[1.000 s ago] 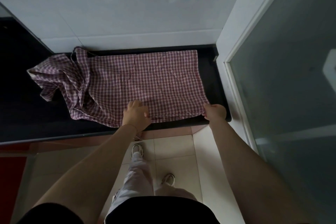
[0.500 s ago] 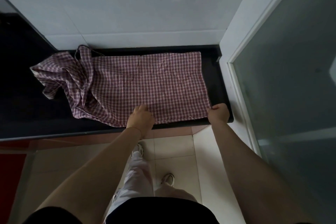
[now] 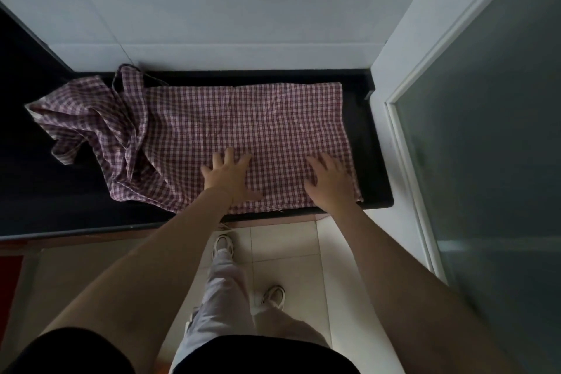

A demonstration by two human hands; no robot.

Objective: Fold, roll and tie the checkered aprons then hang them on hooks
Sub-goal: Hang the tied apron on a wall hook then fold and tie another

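- Checkered apron (image 3: 243,127) lies spread on black counter (image 3: 376,161), bunched toward 9 o'clock.
- Left hand (image 3: 230,176) lies flat on apron's near edge, fingers splayed, grasping nothing.
- Right hand (image 3: 329,179), toward 3 o'clock, likewise flat, fingers released.

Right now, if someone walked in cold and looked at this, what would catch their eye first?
The checkered apron spread over the dark counter, smooth on its right part and bunched in a heap at its left end. Next, the left hand and the right hand, both flat with fingers spread, pressing on the cloth near its front edge.
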